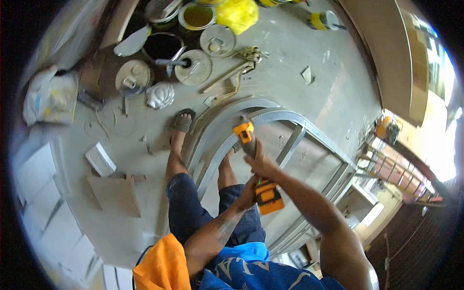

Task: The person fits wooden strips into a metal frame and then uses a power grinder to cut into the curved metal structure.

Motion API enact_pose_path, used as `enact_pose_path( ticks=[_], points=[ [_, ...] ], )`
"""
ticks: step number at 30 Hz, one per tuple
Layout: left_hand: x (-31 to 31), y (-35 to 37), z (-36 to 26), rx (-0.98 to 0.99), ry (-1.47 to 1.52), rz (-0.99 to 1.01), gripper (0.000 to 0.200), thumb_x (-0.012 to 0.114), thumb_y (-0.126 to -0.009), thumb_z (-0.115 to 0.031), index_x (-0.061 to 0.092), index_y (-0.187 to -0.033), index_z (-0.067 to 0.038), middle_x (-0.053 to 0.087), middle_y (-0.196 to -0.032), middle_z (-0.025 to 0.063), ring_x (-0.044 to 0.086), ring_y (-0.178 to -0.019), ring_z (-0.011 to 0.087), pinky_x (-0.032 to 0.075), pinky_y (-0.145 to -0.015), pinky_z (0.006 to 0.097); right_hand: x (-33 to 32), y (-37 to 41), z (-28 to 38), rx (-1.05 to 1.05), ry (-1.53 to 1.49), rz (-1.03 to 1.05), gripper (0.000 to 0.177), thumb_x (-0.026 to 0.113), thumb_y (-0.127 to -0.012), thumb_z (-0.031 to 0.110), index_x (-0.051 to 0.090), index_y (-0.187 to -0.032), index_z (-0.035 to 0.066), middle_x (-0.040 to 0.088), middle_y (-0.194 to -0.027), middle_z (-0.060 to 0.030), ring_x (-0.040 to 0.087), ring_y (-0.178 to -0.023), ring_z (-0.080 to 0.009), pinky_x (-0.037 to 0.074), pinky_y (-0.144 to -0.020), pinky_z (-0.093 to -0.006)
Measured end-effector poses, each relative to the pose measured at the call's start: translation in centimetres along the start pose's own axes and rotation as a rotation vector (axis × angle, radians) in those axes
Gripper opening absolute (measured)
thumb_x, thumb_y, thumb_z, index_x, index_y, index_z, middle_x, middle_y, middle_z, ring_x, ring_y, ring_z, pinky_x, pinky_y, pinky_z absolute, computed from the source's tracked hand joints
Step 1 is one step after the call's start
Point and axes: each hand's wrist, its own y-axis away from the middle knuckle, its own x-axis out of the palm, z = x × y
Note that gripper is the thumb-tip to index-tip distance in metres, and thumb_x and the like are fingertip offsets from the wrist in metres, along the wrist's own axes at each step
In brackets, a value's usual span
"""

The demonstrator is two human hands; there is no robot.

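Note:
A black and yellow-orange cordless power tool (249, 140) is held in front of my legs, its head pointing away from me and its battery toward me. My right hand (263, 163) wraps round the middle of its body. My left hand (248, 194) is closed on the rear part, beside the battery. The fine detail of the tool's tip is blurred. Under the tool's head lies a curved grey metal frame (285, 116) with straight cross-pieces, overlapped by the tool in this view. One of my feet, in a sandal (182, 121), stands just left of the frame.
Several paint cans and buckets (193, 67) stand at the upper left near a yellow plastic bag (237, 14). A cardboard piece (116, 195) and a white tray (100, 159) lie on the left. White tiles or boards (41, 179) line the far left. A ladder (394, 171) is at the right.

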Motion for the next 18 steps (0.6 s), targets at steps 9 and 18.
enact_pose_path(
  ticks=[9, 18],
  points=[
    [-7.4, 3.5, 3.3, -0.426, -0.515, -0.318, 0.044, 0.063, -0.096, -0.029, 0.054, -0.132, -0.006, 0.062, -0.124, 0.0061, 0.061, -0.114, 0.0178, 0.049, -0.099, 0.0366, 6.2, 1.6, -8.4, -0.156, -0.043, -0.051, 0.088, 0.068, -0.080, 0.023, 0.017, -0.152, 0.016, 0.061, -0.116, -0.0338, 0.059, -0.111, -0.0517, 0.047, -0.094, -0.0548],
    [-10.0, -3.4, 6.5, -0.327, -0.387, -0.441, 0.044, 0.063, -0.097, -0.031, 0.052, -0.136, -0.014, 0.058, -0.129, 0.0021, 0.049, -0.126, 0.0169, 0.046, -0.101, 0.0408, 1.7, -1.0, -13.8, -0.387, -0.060, 0.084, 0.087, 0.068, -0.082, 0.018, 0.017, -0.152, 0.021, 0.060, -0.121, -0.0315, 0.058, -0.114, -0.0493, 0.048, -0.094, -0.0546]
  ],
)
